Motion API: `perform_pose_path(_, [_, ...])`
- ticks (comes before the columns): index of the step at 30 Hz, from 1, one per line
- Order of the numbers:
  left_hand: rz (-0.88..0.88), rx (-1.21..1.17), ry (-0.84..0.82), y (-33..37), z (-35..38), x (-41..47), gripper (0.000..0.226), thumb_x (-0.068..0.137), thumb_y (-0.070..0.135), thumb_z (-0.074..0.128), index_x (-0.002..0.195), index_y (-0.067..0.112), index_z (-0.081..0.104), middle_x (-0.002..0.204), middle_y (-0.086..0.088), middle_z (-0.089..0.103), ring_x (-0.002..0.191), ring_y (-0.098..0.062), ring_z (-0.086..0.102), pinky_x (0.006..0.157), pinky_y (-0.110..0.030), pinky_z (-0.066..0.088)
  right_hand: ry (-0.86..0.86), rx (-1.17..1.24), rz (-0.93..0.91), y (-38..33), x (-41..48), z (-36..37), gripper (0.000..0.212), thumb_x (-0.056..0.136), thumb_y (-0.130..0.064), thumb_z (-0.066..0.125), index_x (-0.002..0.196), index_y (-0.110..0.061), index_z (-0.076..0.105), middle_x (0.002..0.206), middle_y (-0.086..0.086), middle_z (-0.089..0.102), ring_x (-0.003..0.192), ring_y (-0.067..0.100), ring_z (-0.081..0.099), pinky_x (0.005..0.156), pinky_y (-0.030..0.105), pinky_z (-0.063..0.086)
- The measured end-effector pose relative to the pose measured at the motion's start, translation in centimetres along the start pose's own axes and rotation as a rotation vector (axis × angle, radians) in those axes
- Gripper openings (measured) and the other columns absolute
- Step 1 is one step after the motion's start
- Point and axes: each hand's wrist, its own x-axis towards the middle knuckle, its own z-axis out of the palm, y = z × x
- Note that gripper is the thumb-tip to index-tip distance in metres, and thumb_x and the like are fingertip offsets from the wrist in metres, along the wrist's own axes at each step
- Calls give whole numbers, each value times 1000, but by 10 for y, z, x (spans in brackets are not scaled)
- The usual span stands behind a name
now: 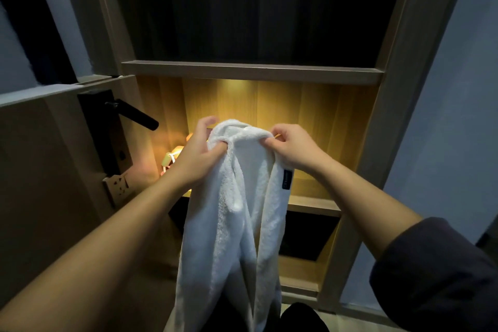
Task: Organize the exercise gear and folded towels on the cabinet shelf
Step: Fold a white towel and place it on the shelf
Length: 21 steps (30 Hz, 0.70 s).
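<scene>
Towel (231,210), white, hanging unfolded before lit cabinet shelf (312,203); top edge bunched in curled left hand (198,153); pinched likewise by right hand (295,147).

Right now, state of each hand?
Left hand: grips the white towel at its top edge.
Right hand: pinches the same towel's top edge.

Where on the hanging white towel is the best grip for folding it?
Probably its top edge, one hand at each end, coming from the near side. The white towel hangs bunched from the left hand and right hand, both pinching that edge.
</scene>
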Motion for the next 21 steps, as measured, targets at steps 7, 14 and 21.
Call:
perform_pose_path(7, [75,25,-34,3,3,-2,39,86,26,48,123,20,57,109,6,65,102,-11,61,92,-37,48,-372,-67,153,3,-2,-27,57,68,-57,76,112,-23,66,107,-10,58,101,10,55,70,20,46])
perform_pose_path(14, [46,14,-51,0,11,-5,41,85,26,48,124,16,57,110,4,64,103,-14,61,96,-41,48,-623,-410,544,25,-5,-43,44,88,-15,70,130,-9,57,121,14,61,99,27,67,63,28,61])
perform_pose_path(21, [74,4,-75,-1,15,-8,38,85,25,48,122,18,57,109,10,63,102,-6,59,91,-26,45,-11,-142,129,62,-14,-30,31,93,1,49,89,-25,65,98,-7,62,97,13,58,80,26,48])
